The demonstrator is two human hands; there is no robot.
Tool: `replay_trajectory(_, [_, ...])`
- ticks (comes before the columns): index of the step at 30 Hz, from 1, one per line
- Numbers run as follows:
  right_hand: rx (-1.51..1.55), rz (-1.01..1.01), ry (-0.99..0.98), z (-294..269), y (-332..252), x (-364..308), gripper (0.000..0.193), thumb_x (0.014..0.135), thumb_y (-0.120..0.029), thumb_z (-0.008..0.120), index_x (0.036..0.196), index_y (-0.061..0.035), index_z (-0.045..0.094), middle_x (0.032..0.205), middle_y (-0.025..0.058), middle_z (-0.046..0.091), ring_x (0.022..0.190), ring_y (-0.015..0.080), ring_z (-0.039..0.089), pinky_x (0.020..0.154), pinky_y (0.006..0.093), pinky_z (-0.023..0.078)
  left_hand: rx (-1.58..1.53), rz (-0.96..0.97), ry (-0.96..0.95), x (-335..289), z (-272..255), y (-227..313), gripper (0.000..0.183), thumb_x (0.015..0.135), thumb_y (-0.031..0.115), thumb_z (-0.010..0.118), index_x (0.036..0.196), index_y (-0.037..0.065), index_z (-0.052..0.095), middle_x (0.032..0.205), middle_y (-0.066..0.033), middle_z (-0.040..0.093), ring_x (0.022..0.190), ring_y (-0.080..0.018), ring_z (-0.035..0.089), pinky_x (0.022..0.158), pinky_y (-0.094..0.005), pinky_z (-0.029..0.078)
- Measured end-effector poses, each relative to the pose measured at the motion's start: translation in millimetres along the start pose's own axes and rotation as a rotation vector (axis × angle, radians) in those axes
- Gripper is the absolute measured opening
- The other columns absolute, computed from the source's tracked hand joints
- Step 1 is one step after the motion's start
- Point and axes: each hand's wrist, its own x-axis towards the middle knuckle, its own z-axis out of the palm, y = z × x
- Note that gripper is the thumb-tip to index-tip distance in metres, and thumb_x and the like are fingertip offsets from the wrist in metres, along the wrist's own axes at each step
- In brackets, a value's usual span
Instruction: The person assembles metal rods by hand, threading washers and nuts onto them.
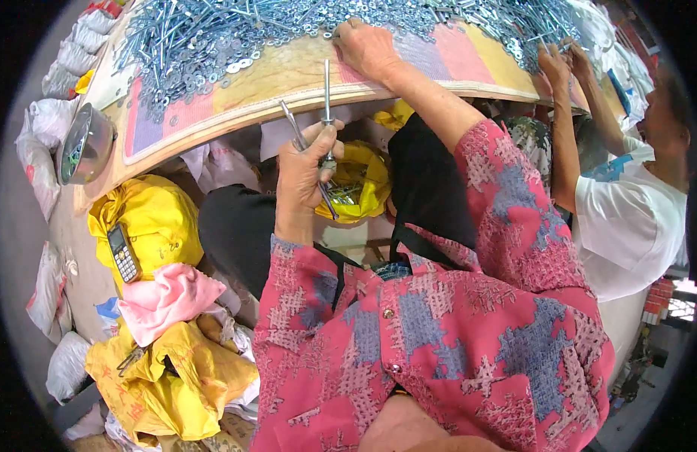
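My left hand (297, 177) is closed around two long metal bolts (326, 87) in front of the table edge. One bolt stands upright, with small metal parts around its shank at my fingers; the other slants and pokes out below the hand. My right hand (365, 50) reaches onto the table, its curled fingertips at the near edge of a spread of loose washers (213, 64). Whatever is between those fingertips is hidden. Long bolts (167, 30) lie heaped behind the washers. Below my left hand, a yellow bag (375, 181) hangs open with metal pieces inside.
A striped cloth (250, 98) covers the table. A metal bowl (88, 147) sits at its left corner. Yellow bags (164, 215), a keypad phone (122, 252) and a pink cloth (171, 297) lie at lower left. At right, a co-worker in a white shirt (627, 218) handles hardware.
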Motion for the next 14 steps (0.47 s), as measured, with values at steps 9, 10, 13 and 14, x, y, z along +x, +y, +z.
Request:
replay_trajectory(9, [1.222,0.473,-0.170,-67.9,-45.7,-43.6,0.026,0.089,-0.024,0.061,0.082,0.0013,0.067,0.067,0.0069,0.065,0.055,0.0136,0.059,0.053,0.0288,0.046,0.088,0.024,0.003,-0.7,0.4,-1.1,0.025,0.088,0.021,0.069,0.101,0.001,0.066,0.066,-0.0012,0.060,0.044,-0.0015,0.040,0.038,-0.0143,0.028])
replay_trajectory(10, [1.400,0.516,-0.166,-58.8,-41.5,-47.9,0.027,0.090,-0.024,0.061,0.081,0.0006,0.066,0.065,0.0021,0.062,0.054,0.0067,0.053,0.051,0.0230,0.042,0.090,0.022,-0.006,-0.5,1.9,-1.4,0.025,0.088,0.021,0.069,0.101,0.001,0.066,0.066,-0.0012,0.060,0.044,-0.0015,0.040,0.038,-0.0143,0.028])
replay_trajectory(13, [1.618,0.568,-0.119,-56.9,-43.3,-51.3,0.023,0.089,-0.023,0.063,0.084,0.0000,0.066,0.065,0.0031,0.062,0.054,0.0084,0.055,0.052,0.0235,0.043,0.063,0.014,-0.068,-1.6,0.3,-1.5,0.027,0.087,0.022,0.069,0.103,0.001,0.066,0.067,-0.0015,0.060,0.044,-0.0020,0.040,0.038,-0.0146,0.027])
replay_trajectory(14, [1.619,0.566,-0.119,-57.8,-43.3,-51.1,0.023,0.089,-0.023,0.063,0.084,0.0000,0.066,0.065,0.0031,0.062,0.054,0.0084,0.055,0.052,0.0235,0.043,0.000,-0.018,-0.113,-1.3,-1.1,-1.0,0.026,0.088,0.021,0.068,0.103,0.001,0.065,0.067,-0.0024,0.060,0.044,-0.0024,0.040,0.038,-0.0151,0.027])
